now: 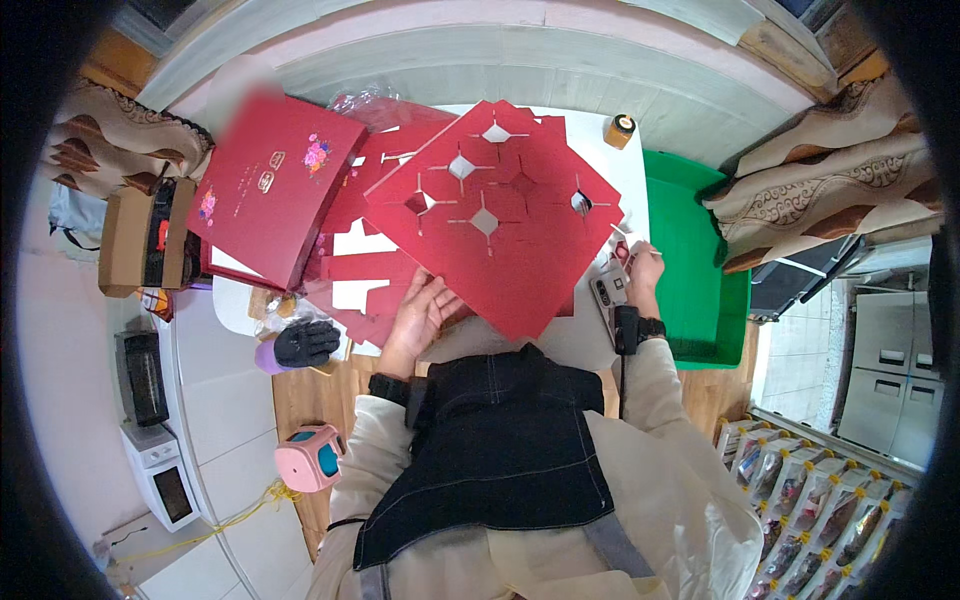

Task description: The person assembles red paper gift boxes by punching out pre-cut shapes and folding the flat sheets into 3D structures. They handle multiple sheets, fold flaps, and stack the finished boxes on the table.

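Note:
A large red cardboard sheet (530, 250) is tilted cornerwise above the table, with several diamond-shaped openings and thin slits cut in it. My left hand (422, 312) grips its near left edge, palm partly showing. Beside the sheet's right corner, my right hand (646, 270) is closed around a small tool with a reddish part (623, 250), whose exact kind I cannot make out. A grey phone-like device (606, 288) with round lenses lies just left of that hand. More red cardboard pieces (370, 268) spread beneath and to the left of the sheet.
A red gift box (265, 190) with flower prints leans at the left. Near it are a black glove (307, 343) and clear plastic wrap (370, 100). A small amber jar (620, 130) stands far right, beside a green bin (690, 270). Bagged goods (820, 490) hang lower right.

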Demonstrator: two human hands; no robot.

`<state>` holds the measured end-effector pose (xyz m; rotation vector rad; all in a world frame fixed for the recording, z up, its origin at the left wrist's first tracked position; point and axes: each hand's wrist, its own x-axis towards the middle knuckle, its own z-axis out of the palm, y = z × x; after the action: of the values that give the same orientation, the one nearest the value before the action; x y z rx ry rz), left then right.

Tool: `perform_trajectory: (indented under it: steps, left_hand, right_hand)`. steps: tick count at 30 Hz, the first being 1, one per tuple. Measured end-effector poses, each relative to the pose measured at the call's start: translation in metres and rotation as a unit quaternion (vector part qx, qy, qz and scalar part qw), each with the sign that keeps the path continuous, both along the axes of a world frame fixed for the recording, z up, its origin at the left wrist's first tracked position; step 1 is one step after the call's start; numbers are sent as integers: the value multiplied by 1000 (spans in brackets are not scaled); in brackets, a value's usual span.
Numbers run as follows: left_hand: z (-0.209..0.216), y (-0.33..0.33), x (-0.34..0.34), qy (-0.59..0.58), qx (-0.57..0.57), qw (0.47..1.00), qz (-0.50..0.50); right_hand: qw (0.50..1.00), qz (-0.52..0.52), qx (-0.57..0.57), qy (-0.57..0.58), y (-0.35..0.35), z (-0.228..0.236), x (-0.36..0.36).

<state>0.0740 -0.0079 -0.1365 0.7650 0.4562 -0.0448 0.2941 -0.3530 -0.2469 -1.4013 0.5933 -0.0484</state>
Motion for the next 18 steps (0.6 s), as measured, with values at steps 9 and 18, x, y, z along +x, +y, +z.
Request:
perform_trajectory:
  steps: [9, 18]
  left_hand:
    - [13, 22, 8, -14, -28, 992, 124]
    - [-6, 19, -20, 53, -59, 996, 47]
  right_hand:
    - [963, -29, -268, -10, -7, -7, -10]
    - [813, 500, -184, -236, 101, 121, -84]
